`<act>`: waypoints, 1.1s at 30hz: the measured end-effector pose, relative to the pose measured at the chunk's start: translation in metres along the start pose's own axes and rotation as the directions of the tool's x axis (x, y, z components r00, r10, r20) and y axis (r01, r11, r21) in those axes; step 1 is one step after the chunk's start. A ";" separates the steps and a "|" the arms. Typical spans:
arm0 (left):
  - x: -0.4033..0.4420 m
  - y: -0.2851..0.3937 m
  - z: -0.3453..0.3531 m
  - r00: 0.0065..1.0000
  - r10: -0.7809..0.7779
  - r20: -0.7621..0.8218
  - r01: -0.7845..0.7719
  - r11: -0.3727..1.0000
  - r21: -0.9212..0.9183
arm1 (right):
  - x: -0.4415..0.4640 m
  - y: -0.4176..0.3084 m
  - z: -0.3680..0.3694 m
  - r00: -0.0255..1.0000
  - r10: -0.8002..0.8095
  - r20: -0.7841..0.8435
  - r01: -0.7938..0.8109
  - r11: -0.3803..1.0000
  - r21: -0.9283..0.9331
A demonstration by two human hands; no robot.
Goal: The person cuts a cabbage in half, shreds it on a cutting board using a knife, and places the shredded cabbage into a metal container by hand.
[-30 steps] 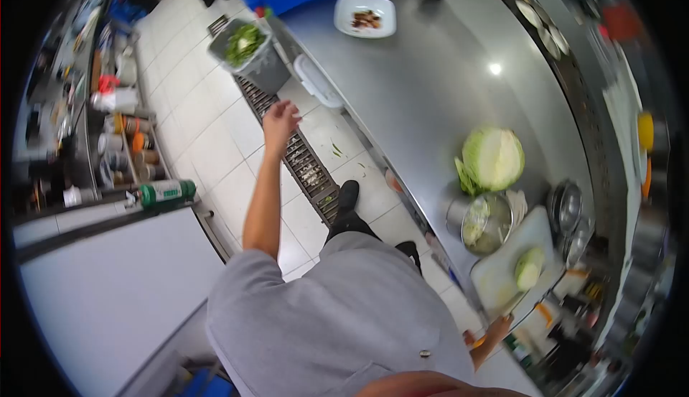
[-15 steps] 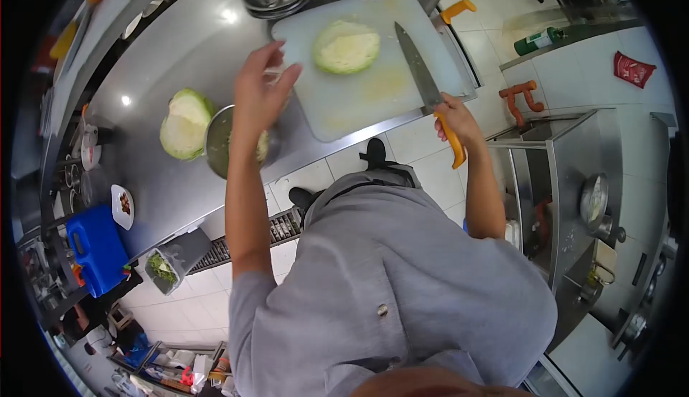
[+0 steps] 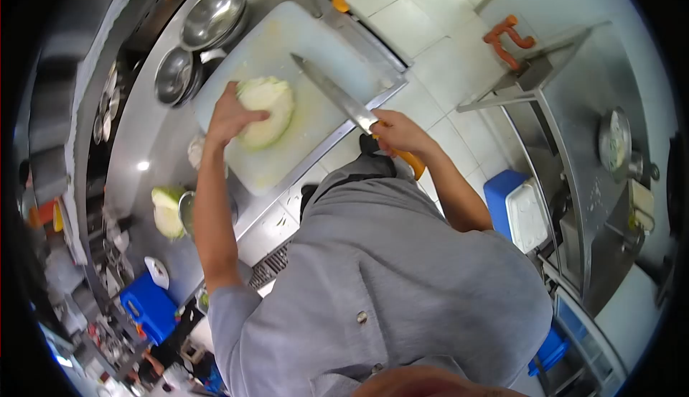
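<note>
A cut cabbage half [image 3: 276, 99] rests on the white cutting board [image 3: 251, 45]. My left hand [image 3: 231, 115] grips its left edge, thumb over the top and fingers at the far side. In my right hand [image 3: 398, 135] is a large kitchen knife [image 3: 334, 94], held by its orange handle. The blade reaches over the board to the right of the cabbage, apart from it, with the tip pointing away from me. Another cut cabbage piece [image 3: 166, 212] lies on the steel counter by a metal bowl [image 3: 186, 214], partly hidden behind my left forearm.
Metal bowls [image 3: 214, 18] stand beyond the board's far left corner. A small whitish piece [image 3: 195, 151] lies near my left wrist. Farther left are a white dish [image 3: 156, 271] and a blue jerrycan [image 3: 149, 307]. A steel table [image 3: 574, 174] stands to my right.
My left hand has come onto the cabbage half and taken hold of its edge. The knife stays in my right hand. The whole view has turned and shifted.
</note>
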State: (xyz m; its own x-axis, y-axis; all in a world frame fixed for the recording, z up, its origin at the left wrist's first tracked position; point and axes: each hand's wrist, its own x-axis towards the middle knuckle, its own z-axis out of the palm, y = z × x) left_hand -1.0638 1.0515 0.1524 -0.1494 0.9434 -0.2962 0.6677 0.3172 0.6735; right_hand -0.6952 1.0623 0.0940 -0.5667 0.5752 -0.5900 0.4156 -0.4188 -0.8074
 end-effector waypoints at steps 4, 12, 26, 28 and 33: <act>-0.015 0.036 0.004 0.996 0.017 -0.091 0.013 0.946 0.324 | 0.015 -0.007 0.001 0.999 -0.030 0.021 0.030 0.999 -0.015; -0.038 -0.028 0.038 0.695 0.717 -0.057 -0.472 0.514 0.716 | 0.020 -0.023 -0.001 1.000 -0.008 0.003 0.009 0.996 -0.088; -0.041 -0.044 0.071 0.666 0.182 -0.724 -0.146 0.983 0.113 | 0.019 -0.092 0.061 0.943 -0.330 0.036 0.242 0.611 -0.754; -0.038 -0.043 0.071 0.665 0.173 -0.727 -0.120 0.985 0.124 | 0.021 -0.102 0.072 0.941 -0.337 0.035 0.227 0.553 -0.802; -0.004 -0.044 0.071 0.539 0.219 -0.813 -0.147 0.975 0.165 | 0.034 -0.114 0.069 0.938 -0.346 0.027 0.188 0.439 -0.878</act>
State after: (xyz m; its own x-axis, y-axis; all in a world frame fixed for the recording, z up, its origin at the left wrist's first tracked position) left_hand -1.0408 1.0266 0.0757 -0.5278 0.6570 0.5384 0.7934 0.1551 0.5885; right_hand -0.8115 1.0812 0.1661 -0.6948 0.6651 -0.2737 0.7011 0.5415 -0.4641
